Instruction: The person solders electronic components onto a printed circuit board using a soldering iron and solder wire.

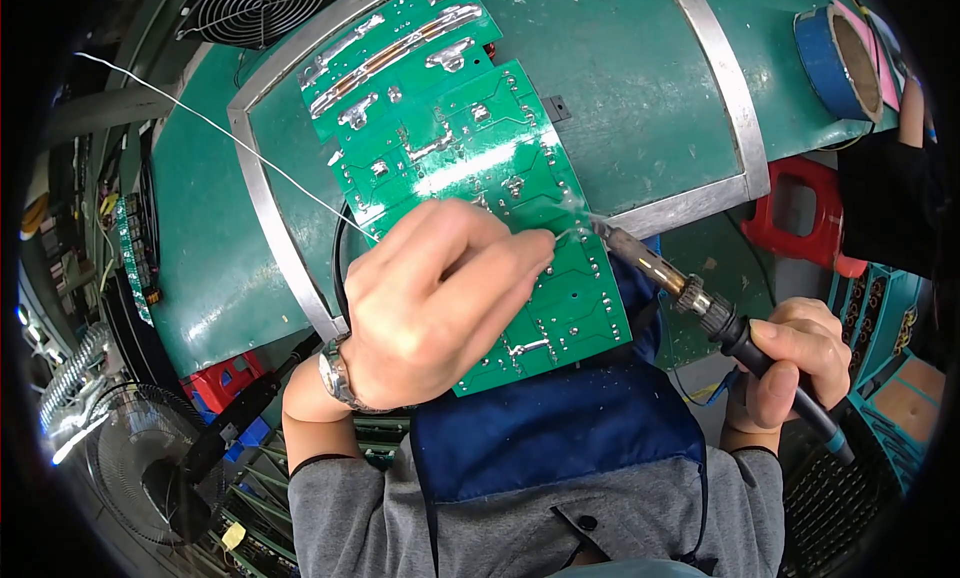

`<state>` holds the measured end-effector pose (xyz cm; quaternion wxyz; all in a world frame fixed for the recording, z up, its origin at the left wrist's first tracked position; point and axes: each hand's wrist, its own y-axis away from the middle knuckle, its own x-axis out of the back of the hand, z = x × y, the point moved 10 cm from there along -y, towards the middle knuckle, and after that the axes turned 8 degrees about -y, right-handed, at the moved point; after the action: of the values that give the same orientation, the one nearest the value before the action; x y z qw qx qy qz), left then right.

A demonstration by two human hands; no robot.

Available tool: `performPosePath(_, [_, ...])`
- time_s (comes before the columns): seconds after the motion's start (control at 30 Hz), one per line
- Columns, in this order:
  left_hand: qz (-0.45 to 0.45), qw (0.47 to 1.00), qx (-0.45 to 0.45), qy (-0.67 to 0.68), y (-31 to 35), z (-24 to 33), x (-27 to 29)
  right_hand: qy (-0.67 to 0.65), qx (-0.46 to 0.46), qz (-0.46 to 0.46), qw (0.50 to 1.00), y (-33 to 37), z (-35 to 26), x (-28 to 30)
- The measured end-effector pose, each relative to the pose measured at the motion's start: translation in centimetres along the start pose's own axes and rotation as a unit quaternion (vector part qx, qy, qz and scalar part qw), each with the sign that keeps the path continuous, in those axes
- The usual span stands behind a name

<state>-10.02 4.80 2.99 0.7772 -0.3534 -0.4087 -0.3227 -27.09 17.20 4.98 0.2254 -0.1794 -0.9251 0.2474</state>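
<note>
A large green circuit board (pixel 450 228) lies solder side up, tilted across the table's front edge and reaching over my lap. My left hand (pixel 430 298), wearing a metal watch, is over the board with its fingertips pinched on thin solder wire (pixel 270 166). That wire trails off to the upper left, and its short end pokes out toward the iron's tip. In my right hand (pixel 800 358) is a soldering iron (pixel 690 293), gripped by its black handle. Its tip points at the board's right edge, close to the wire end, where a wisp of smoke rises.
The green table (pixel 640 78) has a metal frame strip (pixel 720 68). A blue tape roll (pixel 835 63) stands at the far right, near another person's arm (pixel 910 113). A red stool (pixel 800 218) is below it. Fans sit at the upper left (pixel 262 8) and lower left (pixel 150 458).
</note>
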Motion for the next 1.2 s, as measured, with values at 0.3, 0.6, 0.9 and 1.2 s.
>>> performPosePath(0.3, [-0.021, 0.999, -0.020, -0.036, 0.4, 1.1, -1.0, -0.046, 0.039, -0.025, 0.998, 0.9, -0.9, -0.9])
performPosePath(0.6, [-0.026, 1.000, -0.013, 0.008, 0.8, 1.8, 0.1, -0.036, 0.040, -0.023, 0.998, 2.0, -1.2, 0.8])
performPosePath(0.9, [-0.017, 0.995, -0.089, -0.048, 1.1, 3.2, -1.3, -0.050, 0.040, -0.038, 0.997, 2.5, -1.9, -0.4])
performPosePath(1.2, [-0.072, 0.997, -0.010, 0.035, 2.7, 4.2, -0.2, -0.056, 0.066, -0.007, 0.996, 4.2, -2.2, 1.8])
